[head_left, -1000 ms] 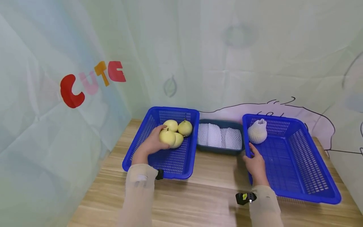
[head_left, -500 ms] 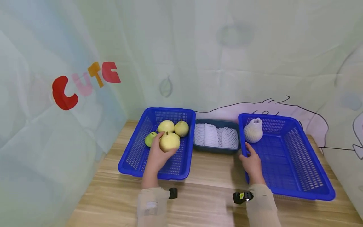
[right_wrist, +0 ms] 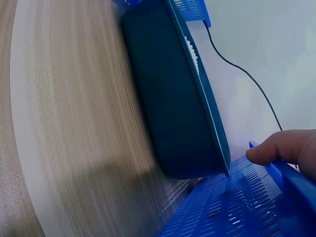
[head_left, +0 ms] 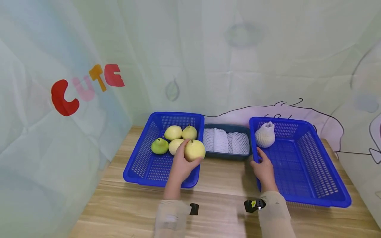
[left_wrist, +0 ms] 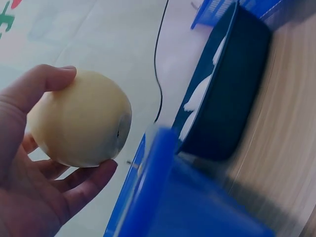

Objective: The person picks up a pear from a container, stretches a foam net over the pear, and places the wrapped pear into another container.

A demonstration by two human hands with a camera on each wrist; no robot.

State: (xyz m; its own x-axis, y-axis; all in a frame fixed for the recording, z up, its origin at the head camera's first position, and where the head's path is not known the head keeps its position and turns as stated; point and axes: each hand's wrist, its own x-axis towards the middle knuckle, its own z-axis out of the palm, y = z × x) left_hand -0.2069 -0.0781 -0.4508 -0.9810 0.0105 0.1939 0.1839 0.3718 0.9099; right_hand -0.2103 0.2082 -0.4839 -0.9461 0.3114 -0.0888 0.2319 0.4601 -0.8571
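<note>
My left hand (head_left: 182, 165) holds a round pale-yellow pear (head_left: 194, 150), stem up, over the right rim of the left blue basket (head_left: 128, 173). In the left wrist view the thumb lies on one side of the pear (left_wrist: 84, 118) and the fingers curl under the other. Inside that basket sit a green pear (head_left: 159, 146) and several yellow ones; my hand partly covers the nearest yellow pear (head_left: 175, 145). My right hand (head_left: 265, 172) grips the left rim of the right blue basket (head_left: 333, 201), thumb (right_wrist: 269, 149) outside. A pear in a white foam net (head_left: 265, 135) stands in its back left corner.
Between the baskets stands a dark green tray (head_left: 227, 156) with white foam net sleeves (head_left: 221, 140) in it. All rest on a wood-grain table (head_left: 220, 185). A printed cloth (head_left: 190, 59) hangs right behind them.
My left hand has lifted the yellow pear from among the others and carried it right to the basket's rim. The green pear has come into view. My right hand stays at its rim.
</note>
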